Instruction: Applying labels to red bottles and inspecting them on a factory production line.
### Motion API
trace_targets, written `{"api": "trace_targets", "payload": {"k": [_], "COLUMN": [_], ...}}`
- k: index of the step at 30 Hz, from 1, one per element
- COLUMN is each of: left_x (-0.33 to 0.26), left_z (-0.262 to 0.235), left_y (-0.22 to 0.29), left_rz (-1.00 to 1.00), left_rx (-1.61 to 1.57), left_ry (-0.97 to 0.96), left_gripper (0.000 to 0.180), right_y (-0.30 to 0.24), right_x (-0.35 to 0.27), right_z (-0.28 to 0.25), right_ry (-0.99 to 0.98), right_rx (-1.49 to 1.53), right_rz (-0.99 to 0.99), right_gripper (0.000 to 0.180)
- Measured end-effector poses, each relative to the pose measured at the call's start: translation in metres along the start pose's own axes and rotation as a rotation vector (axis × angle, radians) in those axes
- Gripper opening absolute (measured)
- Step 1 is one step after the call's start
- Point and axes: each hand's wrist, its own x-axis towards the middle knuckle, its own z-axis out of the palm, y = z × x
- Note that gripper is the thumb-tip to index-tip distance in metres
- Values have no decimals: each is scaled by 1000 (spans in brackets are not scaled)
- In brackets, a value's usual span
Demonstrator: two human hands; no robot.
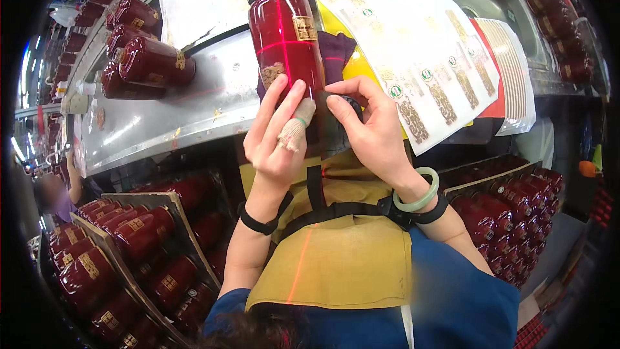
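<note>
A glossy dark red bottle (pixel 282 32) lies with its neck pointing away from me, a gold label on its side and red laser lines crossing it. My left hand (pixel 278 132) rests its stretched fingers on the bottle's near end, beside a gold decal (pixel 272 74). A pale cover wraps one of its fingers, and a beige wrap is on another. My right hand (pixel 371 119) is at the bottle's near right edge, thumb and forefinger brought together. Whatever is between them, if anything, is too small to tell. Purple cloth (pixel 336 55) lies beside the bottle.
White sheets of gold decals (pixel 413 39) spread to the right, over yellow and red material. Several red bottles (pixel 155 61) lie on the metal bench (pixel 219 81) at left. Racks of bottles (pixel 142 226) stand below on both sides. A metal sink (pixel 481 0) is at far right.
</note>
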Motion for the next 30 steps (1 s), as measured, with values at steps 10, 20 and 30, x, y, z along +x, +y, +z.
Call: {"api": "trace_targets", "payload": {"k": [10,20,30], "left_x": [-4,-12,11], "left_z": [-1,0,-7], "left_y": [4,8,10], "left_rz": [-65,-211,-62], "left_rx": [54,69,46], "left_ry": [41,88,-167], "left_gripper": [26,33,16], "right_y": [-2,0,-4], "right_x": [-1,6,6], "right_z": [0,-23,-14], "right_ry": [14,88,83], "right_rx": [-38,-70,-92], "right_rz": [-15,21,4], "right_gripper": [16,16,16]}}
